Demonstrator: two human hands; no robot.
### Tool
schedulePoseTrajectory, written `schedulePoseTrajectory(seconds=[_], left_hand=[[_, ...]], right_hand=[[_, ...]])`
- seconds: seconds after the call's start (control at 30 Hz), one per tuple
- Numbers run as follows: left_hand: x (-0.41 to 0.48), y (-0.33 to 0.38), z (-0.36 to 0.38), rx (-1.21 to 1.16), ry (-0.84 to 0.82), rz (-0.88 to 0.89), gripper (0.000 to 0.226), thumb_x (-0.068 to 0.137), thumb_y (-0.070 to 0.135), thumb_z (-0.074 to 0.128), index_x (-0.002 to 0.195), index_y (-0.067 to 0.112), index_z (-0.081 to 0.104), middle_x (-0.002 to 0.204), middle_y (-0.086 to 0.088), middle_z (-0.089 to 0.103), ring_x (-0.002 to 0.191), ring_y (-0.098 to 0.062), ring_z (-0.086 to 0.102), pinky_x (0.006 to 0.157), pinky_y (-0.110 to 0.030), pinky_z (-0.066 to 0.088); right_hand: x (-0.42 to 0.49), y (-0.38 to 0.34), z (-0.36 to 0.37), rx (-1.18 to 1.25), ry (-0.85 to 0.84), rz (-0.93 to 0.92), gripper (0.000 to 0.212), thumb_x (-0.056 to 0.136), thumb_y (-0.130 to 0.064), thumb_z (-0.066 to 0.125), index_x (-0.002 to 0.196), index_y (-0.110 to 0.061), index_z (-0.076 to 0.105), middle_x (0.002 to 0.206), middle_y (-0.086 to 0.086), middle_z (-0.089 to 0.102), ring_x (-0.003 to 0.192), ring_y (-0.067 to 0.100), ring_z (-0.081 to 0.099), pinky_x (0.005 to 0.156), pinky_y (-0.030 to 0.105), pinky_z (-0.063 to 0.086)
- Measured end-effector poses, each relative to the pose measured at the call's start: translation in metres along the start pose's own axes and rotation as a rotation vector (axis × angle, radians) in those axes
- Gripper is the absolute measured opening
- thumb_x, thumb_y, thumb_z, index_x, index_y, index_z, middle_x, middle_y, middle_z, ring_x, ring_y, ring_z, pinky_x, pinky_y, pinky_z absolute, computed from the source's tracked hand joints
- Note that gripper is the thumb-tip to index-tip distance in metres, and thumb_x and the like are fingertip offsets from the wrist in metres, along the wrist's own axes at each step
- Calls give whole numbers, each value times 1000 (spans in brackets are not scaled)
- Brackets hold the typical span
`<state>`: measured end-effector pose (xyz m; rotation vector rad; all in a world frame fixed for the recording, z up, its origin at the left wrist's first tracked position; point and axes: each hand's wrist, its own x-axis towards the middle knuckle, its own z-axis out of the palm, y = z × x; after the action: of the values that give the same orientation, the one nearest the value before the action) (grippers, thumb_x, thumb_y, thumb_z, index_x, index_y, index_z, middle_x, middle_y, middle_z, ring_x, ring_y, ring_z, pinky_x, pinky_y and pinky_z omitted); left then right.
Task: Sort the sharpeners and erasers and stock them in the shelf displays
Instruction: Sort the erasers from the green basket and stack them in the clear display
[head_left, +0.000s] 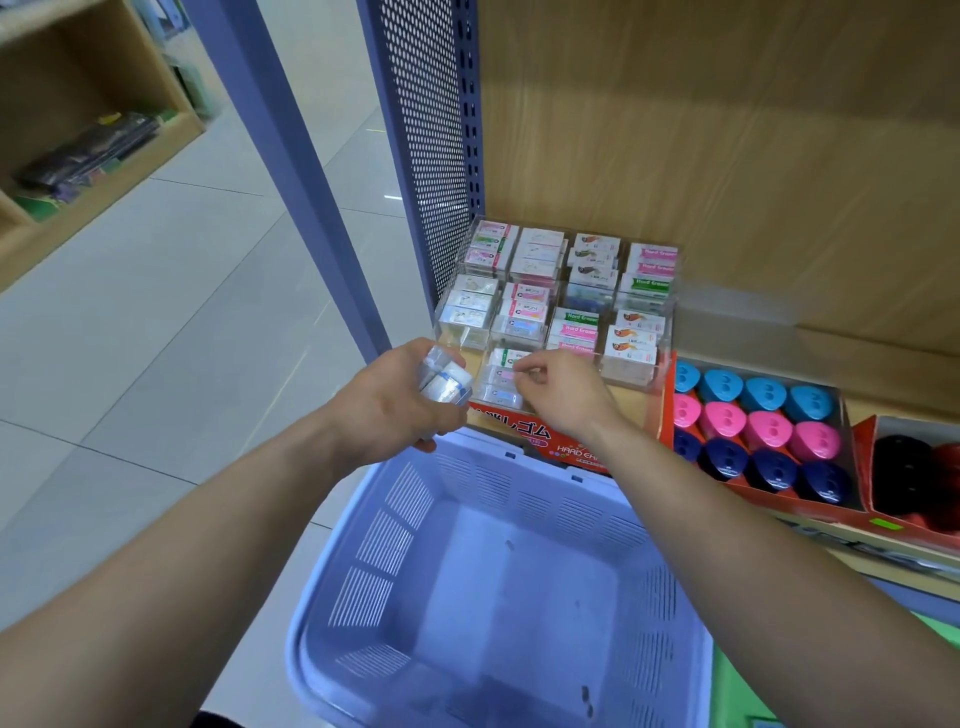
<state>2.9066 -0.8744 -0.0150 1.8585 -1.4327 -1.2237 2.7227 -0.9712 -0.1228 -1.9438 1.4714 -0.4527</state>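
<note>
Eraser stocking is under way: at the frame's centre the right hand (563, 395) pinches an eraser (505, 375) in a front slot of the clear display (662, 332). Just to its left, the left hand (389, 410) grips a bundle of erasers (444, 383). Next, I judge, that eraser needs seating flat, then another drawn from the bundle.

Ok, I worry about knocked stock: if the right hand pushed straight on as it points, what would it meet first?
Probably the erasers in the front compartment of the clear display, right at the fingertips of the right hand; it may already touch them, depth is unclear.
</note>
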Motion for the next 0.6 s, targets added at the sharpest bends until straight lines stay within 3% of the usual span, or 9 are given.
schedulePoseTrajectory(seconds=[0.1, 0.2, 0.3, 0.47, 0.6], left_hand=[[0, 2, 2, -21, -15, 6, 27, 85, 7, 78, 106, 16, 63, 85, -2, 66, 67, -14, 61, 62, -27, 60], [0, 5, 5, -64, -50, 28, 22, 83, 8, 80, 96, 17, 66, 78, 0, 67, 63, -11, 61, 63, -27, 59], [-1, 8, 8, -109, -75, 52, 27, 81, 6, 82, 102, 12, 65, 79, -2, 66, 64, -11, 61, 63, -26, 59], [-5, 16, 15, -56, -120, 96, 39, 80, 10, 83, 112, 11, 61, 83, -1, 67, 69, -10, 63, 64, -26, 58], [-6, 17, 19, -27, -136, 117, 38, 81, 14, 83, 111, 15, 59, 85, 1, 67, 69, -3, 63, 64, -26, 59]], right_hand=[[-18, -12, -16, 147, 39, -28, 18, 97, -29, 63, 110, -24, 75, 67, -15, 62, 62, -3, 54, 73, 28, 51], [-44, -35, -37, 463, -66, -99, 14, 97, -21, 65, 105, -27, 75, 82, 2, 72, 63, 8, 61, 65, 32, 53], [-62, -52, -51, 628, -207, -128, 13, 97, -16, 66, 104, -24, 73, 97, 16, 71, 65, 13, 64, 61, 29, 54], [-64, -60, -56, 636, -187, -64, 13, 88, -19, 78, 94, -10, 70, 77, 15, 71, 62, 15, 67, 60, 33, 57], [-62, -58, -59, 611, -189, -39, 16, 85, -18, 82, 94, -10, 72, 69, 7, 71, 63, 21, 70, 66, 41, 59]])
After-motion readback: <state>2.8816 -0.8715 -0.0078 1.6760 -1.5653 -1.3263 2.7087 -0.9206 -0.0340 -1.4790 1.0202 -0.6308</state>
